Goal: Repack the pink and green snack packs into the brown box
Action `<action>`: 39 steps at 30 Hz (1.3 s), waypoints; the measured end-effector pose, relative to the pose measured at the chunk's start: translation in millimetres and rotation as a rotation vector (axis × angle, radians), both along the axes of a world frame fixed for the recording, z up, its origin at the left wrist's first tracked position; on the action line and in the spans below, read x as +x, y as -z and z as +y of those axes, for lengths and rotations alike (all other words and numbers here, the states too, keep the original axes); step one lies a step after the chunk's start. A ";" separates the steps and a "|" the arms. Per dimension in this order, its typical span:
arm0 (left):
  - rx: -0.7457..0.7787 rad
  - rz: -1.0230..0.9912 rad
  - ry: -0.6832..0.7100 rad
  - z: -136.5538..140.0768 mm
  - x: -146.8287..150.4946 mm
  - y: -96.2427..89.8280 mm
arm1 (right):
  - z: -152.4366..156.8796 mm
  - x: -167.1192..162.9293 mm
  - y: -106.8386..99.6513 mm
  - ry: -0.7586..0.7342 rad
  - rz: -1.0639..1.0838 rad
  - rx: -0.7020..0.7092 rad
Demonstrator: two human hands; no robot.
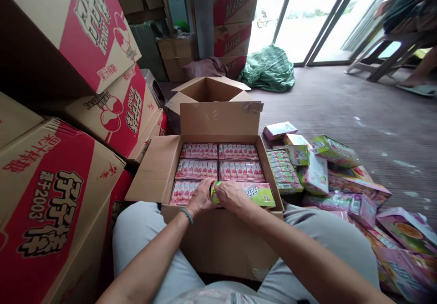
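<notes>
A green candy box (262, 195) with white lettering lies across the front right of the open carton (218, 121), on top of the packs there. My right hand (234, 197) is closed over its left part, with the fingertips bent down at the end. At that same left end, my left hand (201, 197) grips the box with curled fingers. Beneath and beyond my hands, rows of pink candy packs (196, 169) fill the carton. The carton stands between my legs, its flaps folded outward. My fingers hide the box's left end.
Loose candy boxes in green and pink (316, 172) are heaped on the floor at the right. Tall red and brown cartons (51, 204) are stacked close at the left. Behind stand another open carton (208, 88) and a green sack (269, 67). A person (409, 22) sits at the far right.
</notes>
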State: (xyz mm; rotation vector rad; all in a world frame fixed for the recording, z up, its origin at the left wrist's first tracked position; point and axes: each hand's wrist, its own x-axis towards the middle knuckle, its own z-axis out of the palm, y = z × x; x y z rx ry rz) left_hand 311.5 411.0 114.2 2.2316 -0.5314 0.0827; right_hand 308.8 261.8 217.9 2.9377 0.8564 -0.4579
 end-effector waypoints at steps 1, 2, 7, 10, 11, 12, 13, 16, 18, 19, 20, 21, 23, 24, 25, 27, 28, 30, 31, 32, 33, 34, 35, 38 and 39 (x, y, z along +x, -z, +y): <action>0.015 -0.008 -0.011 -1.4 -0.6 -1.9 | 6.9 0.2 1.0 0.001 0.008 -0.018; 0.031 -0.013 -0.018 -2.5 -0.8 -3.7 | 10.5 0.4 2.3 0.003 0.014 -0.036; 0.109 -0.012 -0.010 -1.9 1.2 -11.6 | -21.1 1.9 2.8 0.043 0.023 -0.125; 0.128 -0.029 -0.006 -0.7 1.7 -14.0 | -68.2 1.2 -2.5 0.122 0.008 -0.190; 0.128 -0.032 -0.003 -0.6 1.6 -14.0 | -85.6 0.3 -4.5 0.146 -0.007 -0.204; 0.124 -0.032 0.002 -0.6 1.4 -13.5 | -102.9 -0.9 -6.4 0.165 -0.023 -0.211; 0.117 -0.029 0.006 -0.6 1.2 -12.5 | -120.0 -2.3 -8.4 0.181 -0.039 -0.213; 0.076 0.013 -0.001 -0.6 1.0 -8.4 | -166.4 -6.4 -15.5 0.228 -0.075 -0.204; 0.038 0.079 -0.034 -1.0 2.5 -7.0 | -190.9 -9.6 -21.6 0.304 -0.113 -0.187; 0.006 0.129 -0.066 -1.6 4.1 -7.3 | -199.9 -11.7 -24.5 0.362 -0.137 -0.173; -0.041 0.190 -0.106 -2.4 6.4 -8.8 | -205.9 -14.5 -26.8 0.422 -0.151 -0.153; -0.099 0.260 -0.156 -3.4 9.3 -11.4 | -208.6 -18.1 -28.0 0.475 -0.152 -0.127; -0.232 0.398 -0.254 -5.2 16.6 -20.6 | -203.4 -27.1 -25.7 0.525 -0.102 -0.073; -0.291 0.456 -0.289 -5.9 20.5 -27.4 | -196.0 -32.1 -22.0 0.516 -0.061 -0.044; -0.341 0.507 -0.315 -6.5 24.2 -35.7 | -186.4 -37.0 -16.8 0.488 -0.025 -0.010; -0.423 0.592 -0.341 -10.1 29.9 -56.9 | -163.9 -45.2 -4.4 0.404 0.024 0.074; -0.464 0.630 -0.341 -14.8 31.6 -69.3 | -152.7 -48.1 1.7 0.359 0.043 0.121; -0.556 0.713 -0.303 -34.1 33.7 -95.9 | -134.0 -50.9 11.7 0.286 0.095 0.187; -0.607 0.752 -0.253 -49.4 34.9 -108.5 | -127.4 -51.1 15.3 0.259 0.124 0.205; -0.660 0.793 -0.185 -67.9 37.1 -119.5 | -122.8 -50.6 18.2 0.231 0.154 0.213; -0.713 0.830 -0.097 -88.3 40.6 -128.2 | -120.2 -49.6 20.6 0.209 0.171 0.215; -0.756 0.859 -0.008 -108.9 46.0 -133.9 | -119.4 -48.3 22.4 0.190 0.167 0.224; -0.781 0.881 0.077 -127.8 53.2 -136.3 | -120.1 -46.9 23.8 0.179 0.157 0.234; -0.619 0.850 0.045 -160.5 82.7 -122.0 | -126.5 -42.8 24.9 0.212 0.119 0.238; -0.507 0.802 -0.047 -161.7 93.0 -110.9 | -128.7 -41.4 24.2 0.222 0.110 0.245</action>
